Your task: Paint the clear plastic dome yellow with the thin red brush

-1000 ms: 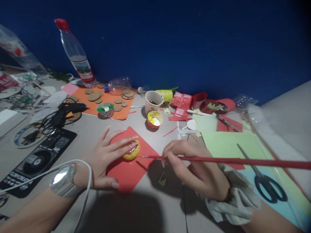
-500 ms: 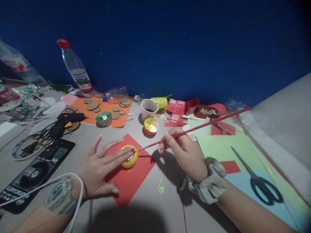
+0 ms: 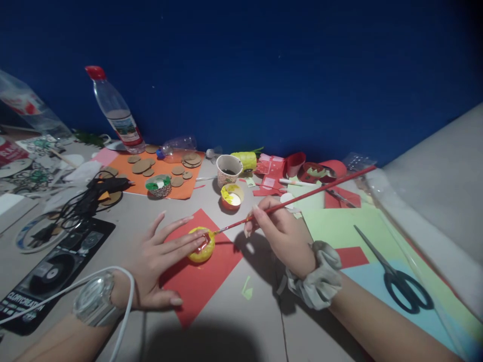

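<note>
My left hand (image 3: 160, 261) is spread out, two fingertips pressing on a small round piece (image 3: 202, 254) with yellow paint round its edge and a reddish middle. That piece lies on a red paper square (image 3: 204, 286). Between the thumb and fingers of my right hand (image 3: 281, 234) is a long red paintbrush (image 3: 302, 199). Its yellow-tipped bristles touch the right edge of the round piece. Behind them stand a cut-down cup with yellow and white paint (image 3: 232, 197) and a paper cup of dark liquid (image 3: 228, 171).
Black scissors (image 3: 400, 281) lie on green and blue paper at the right. Cardboard discs (image 3: 142, 166) rest on orange paper beside a red-capped bottle (image 3: 123, 123). A glue gun (image 3: 101, 186) with a tangled cord is at the left. A white cable (image 3: 128, 296) crosses my left wrist.
The view has shifted slightly. Both hands hold nearly the same pose, with the brush tip still at the round piece's right edge.
</note>
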Tool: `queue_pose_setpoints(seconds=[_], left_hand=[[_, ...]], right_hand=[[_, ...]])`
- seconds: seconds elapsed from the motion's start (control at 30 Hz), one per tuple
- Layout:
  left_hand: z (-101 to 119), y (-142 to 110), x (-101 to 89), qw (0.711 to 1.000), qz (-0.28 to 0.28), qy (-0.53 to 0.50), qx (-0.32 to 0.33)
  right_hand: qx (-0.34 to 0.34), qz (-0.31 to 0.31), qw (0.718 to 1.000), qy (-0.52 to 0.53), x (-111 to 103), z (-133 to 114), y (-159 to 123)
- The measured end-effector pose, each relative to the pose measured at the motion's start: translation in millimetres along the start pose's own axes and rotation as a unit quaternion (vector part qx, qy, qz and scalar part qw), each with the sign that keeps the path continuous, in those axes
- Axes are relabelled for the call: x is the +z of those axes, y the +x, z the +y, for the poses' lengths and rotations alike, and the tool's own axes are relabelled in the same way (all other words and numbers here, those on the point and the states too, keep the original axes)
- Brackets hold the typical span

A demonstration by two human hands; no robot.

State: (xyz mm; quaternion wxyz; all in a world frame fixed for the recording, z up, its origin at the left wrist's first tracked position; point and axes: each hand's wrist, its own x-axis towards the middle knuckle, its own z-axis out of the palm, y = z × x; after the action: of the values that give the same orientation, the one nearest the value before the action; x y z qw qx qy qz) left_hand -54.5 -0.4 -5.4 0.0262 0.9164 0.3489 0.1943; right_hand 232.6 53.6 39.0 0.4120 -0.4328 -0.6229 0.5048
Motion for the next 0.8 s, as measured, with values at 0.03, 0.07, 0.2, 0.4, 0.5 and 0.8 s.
queue_pose_setpoints(seconds=[0.03, 0.07, 0.2, 0.4, 0.5, 0.8], left_hand=[[0.1, -0.1, 0.0, 1.000, -0.002, -0.001, -0.002], [0.1, -0.2, 0.0, 1.000, -0.003, -0.001, -0.004], [-0.5, 0.0, -0.4, 1.000, 0.000, 0.000, -0.004], [-1.8, 0.2, -0.2, 1.000, -0.014, 0.003, 0.011], [-1.7, -0.5, 0.5, 1.000, -0.011, 0.007, 0.010], [-1.1, -0.7, -0.7, 1.000, -0.019, 0.010, -0.017]], right_hand=[[0.000, 0.000, 1.000, -0.003, -0.2, 0.3, -0.1], [-0.001, 0.001, 1.000, -0.003, -0.3, 0.9, -0.3], [-0.014, 0.009, 1.000, 0.010, -0.2, 4.0, -1.5], [-0.028, 0.004, 0.999, 0.026, -0.6, 2.9, -1.0], [-0.017, -0.011, 1.000, 0.002, -1.4, -2.4, -1.0], [-0.007, -0.037, 0.998, -0.050, 0.6, -13.0, -5.1]])
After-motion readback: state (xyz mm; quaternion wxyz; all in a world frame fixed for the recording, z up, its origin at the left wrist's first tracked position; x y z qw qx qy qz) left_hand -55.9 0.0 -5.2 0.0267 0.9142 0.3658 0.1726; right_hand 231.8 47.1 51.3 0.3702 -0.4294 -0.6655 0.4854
